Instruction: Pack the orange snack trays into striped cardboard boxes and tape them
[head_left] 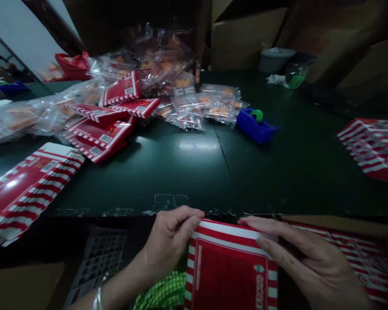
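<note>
My left hand (170,245) pinches the top left corner of a flat red-and-white striped cardboard box (228,271). My right hand (307,262) grips the same box along its top right edge, with the fingers lying over the rim. The lower part of the box drops out of the frame. A bangle circles my left wrist, and a green checked cloth (163,292) lies below that hand. More striped card (352,254) lies under my right hand.
A dark green table edge (116,213) runs just beyond my hands. On it are stacks of flat striped boxes, clear bags of orange food packets, and a blue tape dispenser (255,125). Cardboard cartons stand behind the table, and a grey plastic crate (98,258) sits below at left.
</note>
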{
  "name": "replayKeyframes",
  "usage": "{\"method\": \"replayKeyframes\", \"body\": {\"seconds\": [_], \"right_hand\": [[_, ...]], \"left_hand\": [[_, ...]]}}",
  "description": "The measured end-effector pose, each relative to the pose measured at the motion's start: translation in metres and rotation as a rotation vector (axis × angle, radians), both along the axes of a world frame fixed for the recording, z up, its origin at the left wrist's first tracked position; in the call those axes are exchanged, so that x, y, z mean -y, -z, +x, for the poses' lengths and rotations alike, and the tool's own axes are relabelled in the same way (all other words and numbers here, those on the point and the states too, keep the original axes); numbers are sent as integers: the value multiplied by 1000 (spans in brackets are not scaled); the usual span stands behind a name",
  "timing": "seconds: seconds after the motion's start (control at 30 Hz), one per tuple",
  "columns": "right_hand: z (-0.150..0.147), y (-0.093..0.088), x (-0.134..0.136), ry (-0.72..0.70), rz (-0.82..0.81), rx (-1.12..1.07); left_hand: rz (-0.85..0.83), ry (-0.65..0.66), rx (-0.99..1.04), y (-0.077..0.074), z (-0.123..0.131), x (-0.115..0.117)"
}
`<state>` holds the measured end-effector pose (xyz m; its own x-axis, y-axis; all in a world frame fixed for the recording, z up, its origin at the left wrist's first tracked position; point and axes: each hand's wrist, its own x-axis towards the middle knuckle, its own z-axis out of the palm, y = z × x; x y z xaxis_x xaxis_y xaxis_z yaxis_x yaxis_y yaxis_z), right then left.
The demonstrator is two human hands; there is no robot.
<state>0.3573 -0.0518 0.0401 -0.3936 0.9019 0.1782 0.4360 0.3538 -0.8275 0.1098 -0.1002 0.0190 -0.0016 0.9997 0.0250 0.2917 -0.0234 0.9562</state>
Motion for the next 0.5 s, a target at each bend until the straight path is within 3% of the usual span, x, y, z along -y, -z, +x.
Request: {"method": "replayKeyframes", "body": {"seconds": [0.07,0.13,0.3,0.5], "right_hand": [[4,14,7,26,37,-18],[3,26,12,34,52,-18],[-10,44,23,96,81,-60],[-15,42,21,134,-369,-482]], "left_hand": [[157,22,-92,5,4,10],[188,56,-90,9,4,13],[-226,153,178,9,0,-7],[-225,158,116,1,0,-14]]}}
